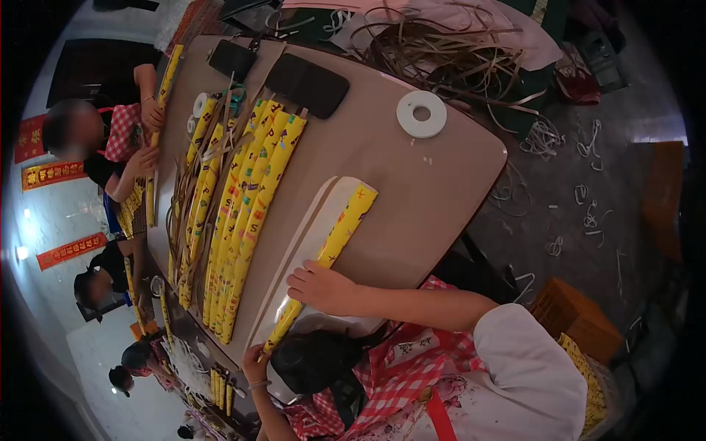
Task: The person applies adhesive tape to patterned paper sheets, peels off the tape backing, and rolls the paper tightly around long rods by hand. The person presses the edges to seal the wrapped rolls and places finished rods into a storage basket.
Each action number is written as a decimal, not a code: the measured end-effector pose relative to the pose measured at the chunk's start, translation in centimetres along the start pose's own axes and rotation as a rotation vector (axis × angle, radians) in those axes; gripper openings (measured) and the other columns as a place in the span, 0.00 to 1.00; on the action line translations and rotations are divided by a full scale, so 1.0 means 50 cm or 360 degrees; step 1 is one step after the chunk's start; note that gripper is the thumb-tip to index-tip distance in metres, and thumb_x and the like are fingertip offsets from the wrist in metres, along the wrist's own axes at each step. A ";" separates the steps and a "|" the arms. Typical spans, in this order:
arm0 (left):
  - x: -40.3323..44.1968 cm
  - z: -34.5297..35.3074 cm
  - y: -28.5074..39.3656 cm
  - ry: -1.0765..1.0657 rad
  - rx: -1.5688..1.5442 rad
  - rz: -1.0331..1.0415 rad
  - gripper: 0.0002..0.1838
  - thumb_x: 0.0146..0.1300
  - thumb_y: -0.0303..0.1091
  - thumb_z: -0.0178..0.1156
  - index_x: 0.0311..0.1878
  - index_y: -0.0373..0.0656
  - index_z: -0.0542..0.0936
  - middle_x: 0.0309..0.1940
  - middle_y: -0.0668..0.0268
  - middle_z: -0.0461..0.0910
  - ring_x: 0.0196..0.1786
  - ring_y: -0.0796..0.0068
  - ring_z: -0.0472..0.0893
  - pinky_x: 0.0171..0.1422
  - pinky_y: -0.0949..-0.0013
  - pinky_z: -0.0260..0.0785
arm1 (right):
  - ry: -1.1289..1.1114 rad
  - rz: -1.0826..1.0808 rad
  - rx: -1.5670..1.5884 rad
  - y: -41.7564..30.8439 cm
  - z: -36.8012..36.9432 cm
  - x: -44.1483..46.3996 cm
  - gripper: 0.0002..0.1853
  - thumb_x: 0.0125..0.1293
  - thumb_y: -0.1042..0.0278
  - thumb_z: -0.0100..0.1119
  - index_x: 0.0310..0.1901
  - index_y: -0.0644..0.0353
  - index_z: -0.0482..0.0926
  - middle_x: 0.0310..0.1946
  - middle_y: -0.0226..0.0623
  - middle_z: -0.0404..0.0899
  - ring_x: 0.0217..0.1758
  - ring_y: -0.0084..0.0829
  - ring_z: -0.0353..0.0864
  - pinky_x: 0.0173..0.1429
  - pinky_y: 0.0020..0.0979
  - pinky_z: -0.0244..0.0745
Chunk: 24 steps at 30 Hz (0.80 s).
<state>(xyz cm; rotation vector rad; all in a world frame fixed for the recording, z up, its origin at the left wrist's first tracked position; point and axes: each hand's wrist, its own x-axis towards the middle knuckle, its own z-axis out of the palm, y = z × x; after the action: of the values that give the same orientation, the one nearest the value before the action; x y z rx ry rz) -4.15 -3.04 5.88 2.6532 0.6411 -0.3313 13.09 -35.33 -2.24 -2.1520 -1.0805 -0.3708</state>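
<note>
A long yellow patterned roll [346, 224] lies slantwise on the table over a glossy white sheet [312, 228]. My right hand [320, 287] is closed over the roll near its middle, fingers curving across the top. At the lower end, my left hand [256, 364] grips the same roll; dark hair partly covers the area beside that hand. To the left, several similar yellow rolls [250, 220] lie side by side, with brown strips [180, 213] among them.
A white tape roll [421, 114] and a black flat case [307, 84] are on the table [441, 191]. Beyond its far edge is a heap of brown strips [441, 48]. A co-worker [121, 136] handles another yellow roll opposite. An orange crate [577, 320] stands on the floor.
</note>
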 end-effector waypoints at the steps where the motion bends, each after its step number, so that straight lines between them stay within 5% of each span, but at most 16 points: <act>1: 0.000 -0.001 0.000 0.0002 0.0005 0.0002 0.15 0.48 0.21 0.62 0.43 0.41 0.81 0.36 0.65 0.81 0.39 0.73 0.80 0.47 0.69 0.74 | 0.0000 0.0006 -0.0007 -0.001 0.000 -0.001 0.09 0.54 0.66 0.51 0.37 0.55 0.72 0.38 0.33 0.69 0.46 0.31 0.68 0.54 0.33 0.59; 18: 0.001 0.010 -0.027 0.0126 0.0254 0.0444 0.16 0.49 0.28 0.68 0.44 0.44 0.82 0.37 0.64 0.77 0.39 0.69 0.77 0.44 0.68 0.70 | 0.0086 0.0048 0.0012 -0.008 -0.002 -0.005 0.07 0.53 0.67 0.54 0.34 0.55 0.73 0.37 0.34 0.69 0.45 0.31 0.68 0.57 0.34 0.59; 24: -0.002 0.024 -0.015 0.0332 0.0117 0.0226 0.17 0.49 0.32 0.69 0.45 0.44 0.82 0.34 0.63 0.79 0.36 0.69 0.78 0.41 0.69 0.70 | -0.0042 0.0180 0.0190 -0.005 0.005 0.009 0.08 0.52 0.65 0.57 0.33 0.58 0.75 0.42 0.36 0.69 0.47 0.33 0.69 0.59 0.35 0.57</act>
<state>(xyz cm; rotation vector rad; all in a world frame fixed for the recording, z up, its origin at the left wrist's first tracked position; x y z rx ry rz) -4.78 -2.97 4.59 2.8093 0.5061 -0.0387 13.16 -34.80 -2.05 -2.1059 -0.9658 -0.2206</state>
